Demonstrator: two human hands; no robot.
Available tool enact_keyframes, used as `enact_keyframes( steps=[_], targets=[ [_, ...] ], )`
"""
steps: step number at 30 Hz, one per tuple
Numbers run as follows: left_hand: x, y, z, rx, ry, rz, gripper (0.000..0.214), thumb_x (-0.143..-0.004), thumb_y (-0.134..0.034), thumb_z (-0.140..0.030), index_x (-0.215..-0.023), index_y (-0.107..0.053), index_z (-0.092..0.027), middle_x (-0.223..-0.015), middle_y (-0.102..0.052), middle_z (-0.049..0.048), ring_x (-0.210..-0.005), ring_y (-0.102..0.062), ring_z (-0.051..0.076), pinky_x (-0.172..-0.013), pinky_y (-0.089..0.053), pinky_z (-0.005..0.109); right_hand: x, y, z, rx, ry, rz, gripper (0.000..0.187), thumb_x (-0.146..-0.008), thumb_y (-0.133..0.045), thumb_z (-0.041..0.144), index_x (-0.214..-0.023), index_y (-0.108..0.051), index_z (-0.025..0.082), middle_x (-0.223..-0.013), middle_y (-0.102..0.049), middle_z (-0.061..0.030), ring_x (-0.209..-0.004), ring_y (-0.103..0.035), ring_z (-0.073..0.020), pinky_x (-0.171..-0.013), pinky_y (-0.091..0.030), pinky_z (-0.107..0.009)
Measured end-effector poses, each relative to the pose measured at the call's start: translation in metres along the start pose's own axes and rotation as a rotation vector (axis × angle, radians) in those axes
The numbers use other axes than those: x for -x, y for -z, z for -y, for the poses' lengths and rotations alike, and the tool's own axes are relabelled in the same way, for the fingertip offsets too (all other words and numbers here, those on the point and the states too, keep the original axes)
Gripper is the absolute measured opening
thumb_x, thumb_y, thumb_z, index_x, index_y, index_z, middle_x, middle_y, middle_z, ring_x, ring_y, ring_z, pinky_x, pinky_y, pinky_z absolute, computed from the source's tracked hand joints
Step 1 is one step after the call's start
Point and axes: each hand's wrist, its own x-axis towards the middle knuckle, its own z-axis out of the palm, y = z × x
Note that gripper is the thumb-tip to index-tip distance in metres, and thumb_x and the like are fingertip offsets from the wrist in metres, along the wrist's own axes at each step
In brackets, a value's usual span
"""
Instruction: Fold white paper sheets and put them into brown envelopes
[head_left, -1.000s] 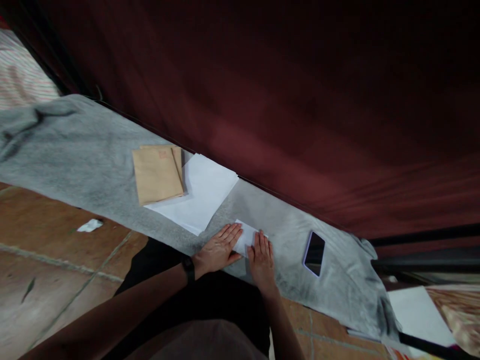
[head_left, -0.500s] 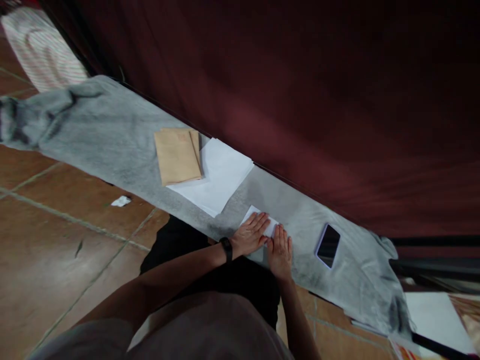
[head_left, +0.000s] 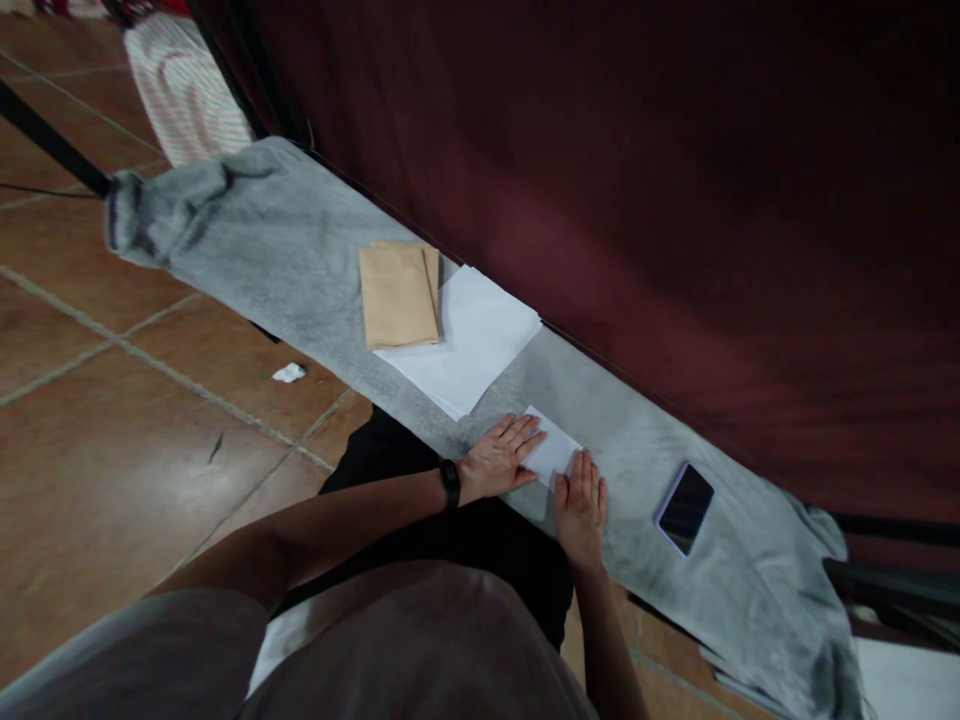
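Note:
A small folded white sheet of paper (head_left: 552,449) lies flat on the grey cloth in front of me. My left hand (head_left: 499,459), with a black band at the wrist, rests flat over the paper's left end, fingers stretched out. At its right end, my right hand (head_left: 582,500) lies palm down with fingers extended. Between the two hands the middle of the paper shows. Farther left is a stack of white paper sheets (head_left: 480,345), partly covered by brown envelopes (head_left: 397,298).
The grey cloth (head_left: 277,240) covers a long narrow surface. A phone (head_left: 685,508) lies on it to the right. A dark red curtain (head_left: 600,200) hangs along the far edge. On the tiled floor lies a crumpled white scrap (head_left: 289,372).
My hands have slid apart along the folded paper, so more of it shows between them. The whole view has shifted, with things on the cloth appearing farther right.

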Motion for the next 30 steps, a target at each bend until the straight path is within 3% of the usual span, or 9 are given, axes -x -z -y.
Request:
enact_keyframes(
  steps=[6,12,20,25,30],
  targets=[
    [-0.003,-0.002,-0.003,-0.029,0.013,0.029,0.073,-0.099,-0.048,-0.056,-0.156,-0.037,-0.012,-0.164,-0.033,0.0191,-0.153,-0.031,0.03,-0.125,-0.017,0.049,0.001,0.002,0.012,-0.027,0.033,-0.027,0.061,-0.109,-0.027,0.042,-0.163,-0.024,0.014,-0.162,-0.037,-0.0197,-0.151,-0.033,-0.0331,-0.119,-0.029,-0.061],
    [-0.004,-0.006,-0.004,-0.064,0.017,0.031,0.074,-0.099,-0.046,-0.057,-0.157,-0.036,-0.013,-0.165,-0.031,0.0184,-0.154,-0.029,0.031,-0.125,-0.017,0.051,0.009,-0.003,0.032,-0.037,0.184,0.058,0.057,-0.109,-0.032,0.039,-0.161,-0.029,0.016,-0.163,-0.037,-0.0168,-0.151,-0.035,-0.0274,-0.123,-0.027,-0.054],
    [0.001,-0.003,-0.003,-0.073,0.038,0.002,0.072,-0.097,-0.051,-0.055,-0.154,-0.04,-0.012,-0.164,-0.032,0.0216,-0.153,-0.029,0.033,-0.124,-0.022,0.053,0.018,-0.004,0.019,-0.008,0.148,0.011,0.06,-0.109,-0.034,0.039,-0.163,-0.023,0.014,-0.163,-0.036,-0.0184,-0.151,-0.036,-0.0281,-0.121,-0.033,-0.052],
    [-0.006,-0.004,0.008,-0.121,-0.01,0.078,0.061,-0.094,-0.054,-0.039,-0.146,-0.049,-0.006,-0.156,-0.044,0.0266,-0.147,-0.041,0.037,-0.118,-0.037,0.055,0.016,0.003,0.014,-0.002,0.145,0.042,0.059,-0.108,-0.037,0.038,-0.161,-0.03,0.015,-0.161,-0.04,-0.0155,-0.148,-0.041,-0.0277,-0.119,-0.037,-0.05],
    [-0.017,-0.01,0.012,-0.233,-0.062,0.119,0.054,-0.087,-0.051,-0.016,-0.139,-0.058,-0.003,-0.148,-0.05,0.0331,-0.139,-0.05,0.042,-0.108,-0.049,0.058,0.004,0.012,0.014,0.032,0.161,0.067,0.057,-0.101,-0.053,0.039,-0.152,-0.046,0.015,-0.157,-0.048,-0.014,-0.141,-0.049,-0.029,-0.119,-0.037,-0.048]
  ],
)
